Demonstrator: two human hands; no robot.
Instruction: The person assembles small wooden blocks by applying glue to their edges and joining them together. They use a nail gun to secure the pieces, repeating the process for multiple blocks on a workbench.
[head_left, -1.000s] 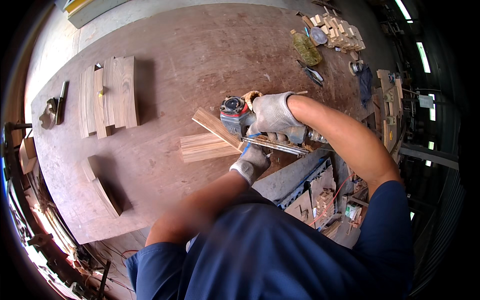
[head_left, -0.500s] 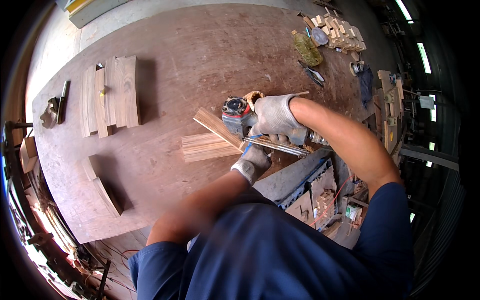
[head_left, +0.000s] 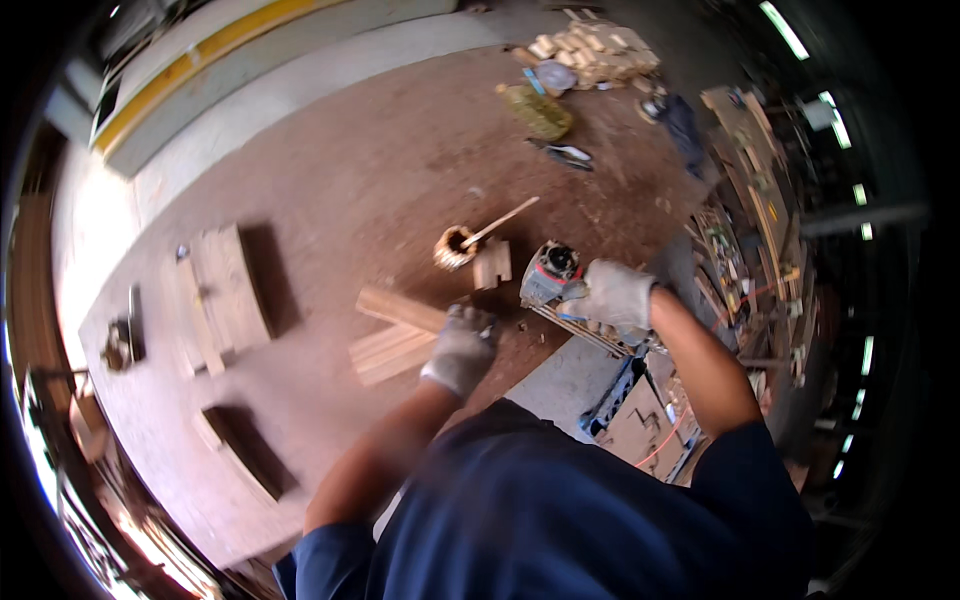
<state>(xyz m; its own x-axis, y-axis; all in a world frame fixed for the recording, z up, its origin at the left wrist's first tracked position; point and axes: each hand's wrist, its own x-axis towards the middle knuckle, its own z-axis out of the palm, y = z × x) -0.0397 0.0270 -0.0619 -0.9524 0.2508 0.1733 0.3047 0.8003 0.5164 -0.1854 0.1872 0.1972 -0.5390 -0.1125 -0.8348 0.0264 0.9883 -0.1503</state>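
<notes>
My right hand (head_left: 618, 297), in a pale work glove, grips a grey nail gun (head_left: 546, 285) with a red band and black top. The gun is held over the table's near edge, apart from the wood. My gloved left hand (head_left: 462, 348) is closed on the end of a wooden strip (head_left: 398, 307). That strip lies at an angle against a second wooden piece (head_left: 390, 354), their right ends hidden by the hand. Just beyond, a crusted brown pot (head_left: 452, 250) with a stick in it stands beside a small notched wood block (head_left: 491, 264).
On the left of the brown table (head_left: 340, 180) lie joined boards (head_left: 235, 290), a curved wooden piece (head_left: 240, 455) and a metal tool (head_left: 122, 340). Toward the far right are a yellowish bottle (head_left: 538, 112), pliers (head_left: 568, 155) and stacked wood blocks (head_left: 600, 52).
The nail gun has moved right, away from the wood, in my right hand. My left hand has shifted left onto the strip's end. The view has turned, uncovering the pot and block.
</notes>
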